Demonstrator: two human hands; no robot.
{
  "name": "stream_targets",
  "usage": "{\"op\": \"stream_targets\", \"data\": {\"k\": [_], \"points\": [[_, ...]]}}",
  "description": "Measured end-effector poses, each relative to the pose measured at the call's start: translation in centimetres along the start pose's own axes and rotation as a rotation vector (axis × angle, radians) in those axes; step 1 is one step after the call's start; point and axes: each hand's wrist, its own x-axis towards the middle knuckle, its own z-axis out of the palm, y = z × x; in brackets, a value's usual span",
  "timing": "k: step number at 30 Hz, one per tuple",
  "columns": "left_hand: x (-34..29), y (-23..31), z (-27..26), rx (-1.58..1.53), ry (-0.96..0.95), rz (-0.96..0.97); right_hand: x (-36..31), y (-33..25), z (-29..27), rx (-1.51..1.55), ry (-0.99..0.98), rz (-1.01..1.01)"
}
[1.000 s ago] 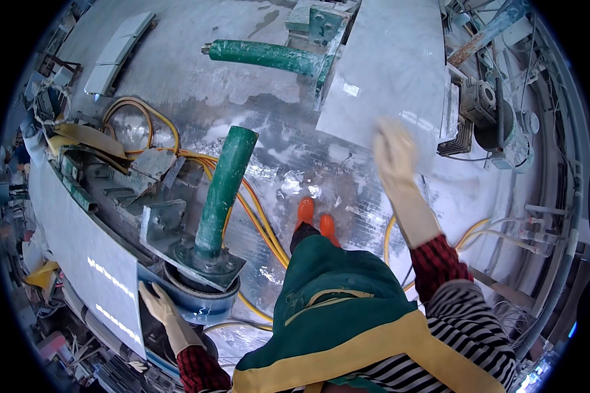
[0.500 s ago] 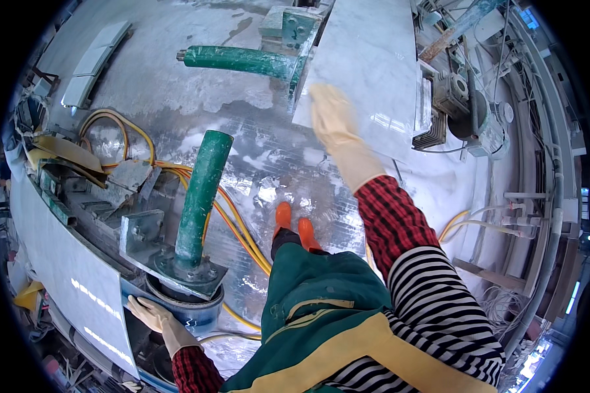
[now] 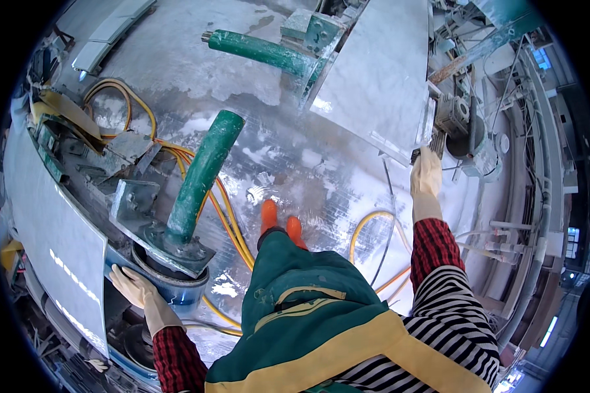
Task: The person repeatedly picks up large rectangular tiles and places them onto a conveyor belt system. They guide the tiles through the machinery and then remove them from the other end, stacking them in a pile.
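Note:
My left hand, in a pale rubber glove, lies with its fingers stretched out beside a blue drum and the edge of a grey-white stone slab. It holds nothing that I can see. My right hand, gloved alike, reaches to the near end of a finned motor. Its fingertips are bent away from view, so their grip does not show. Just left of it is the corner of a second pale slab. A green roller stands tilted on a metal bracket above the drum.
Another green roller sticks out by the far slab. Orange-yellow hoses run across the wet floor past my orange boots. A thin dark cable and a looped hose lie below my right hand. Pipes line the right side.
My right hand has moved right and nearer, from over the far slab to the motor. My left hand stays beside the drum. The view has shifted, uncovering the looped hose.

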Motion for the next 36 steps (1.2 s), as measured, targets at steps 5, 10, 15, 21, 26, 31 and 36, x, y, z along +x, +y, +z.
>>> {"op": "stream_targets", "data": {"k": [5,10,15,21,26,31,36], "points": [[0.0,-0.2,0.4,0.053,0.004,-0.004,-6.9,2.9,-2.7,-0.095,-0.115,0.060],[-0.2,1.5,-1.4,0.036,-0.030,-0.040,-14.8,4.8,-5.4,-0.150,-0.169,0.201],[-0.6,3.0,-2.9,-0.010,-0.043,-0.039,-21.7,6.6,-5.5,-0.232,-0.213,0.311],[-1.7,2.8,-2.0,-0.005,0.091,-0.040,-20.8,-2.5,-4.4,-0.107,-0.208,0.445],[-1.5,4.4,-6.9,-0.102,-0.261,0.002,-18.6,-11.7,-1.3,0.021,-0.209,0.249],[-1.2,-2.1,-5.5,-0.587,-0.160,0.332,-14.2,-24.4,-4.1,0.343,-0.308,0.038],[-3.3,-8.5,-5.1,-0.794,-0.175,0.388,-13.4,-37.1,-4.4,0.569,-0.341,-0.135]]}}
